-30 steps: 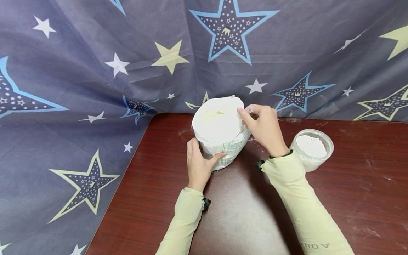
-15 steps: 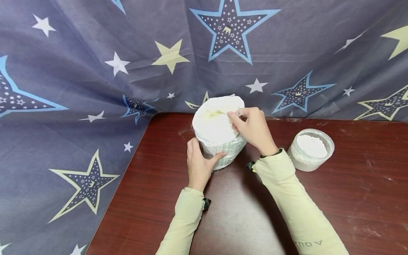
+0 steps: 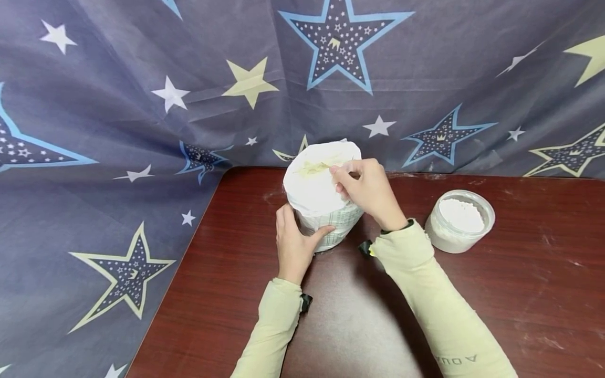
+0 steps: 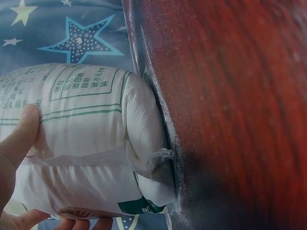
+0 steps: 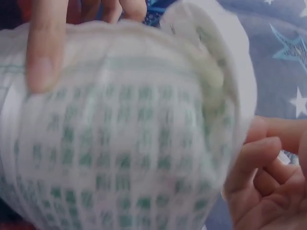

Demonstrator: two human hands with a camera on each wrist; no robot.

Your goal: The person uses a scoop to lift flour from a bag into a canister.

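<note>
A white woven flour sack (image 3: 331, 226) with green print stands on the table, its top rolled down round a broad white surface with a yellowish streak. My left hand (image 3: 295, 244) grips its near left side, thumb in front. In the left wrist view the left thumb (image 4: 21, 132) lies along the printed side, and other fingers reach under the lower side. My right hand (image 3: 368, 186) is over the sack's right rim, thumb and forefinger pinched together. In the right wrist view a small white piece (image 5: 284, 157) shows among the right fingers (image 5: 261, 151); I cannot tell what it is.
A clear round jar (image 3: 456, 244) of white powder stands to the right of the sack. Dusty white marks lie on the dark red table (image 3: 534, 294). A star-patterned cloth (image 3: 212, 47) hangs close behind the sack and along the left side.
My right hand has moved left from the sack's right edge to over its white top. The left hand keeps its grip, and the sack and jar stay put.
</note>
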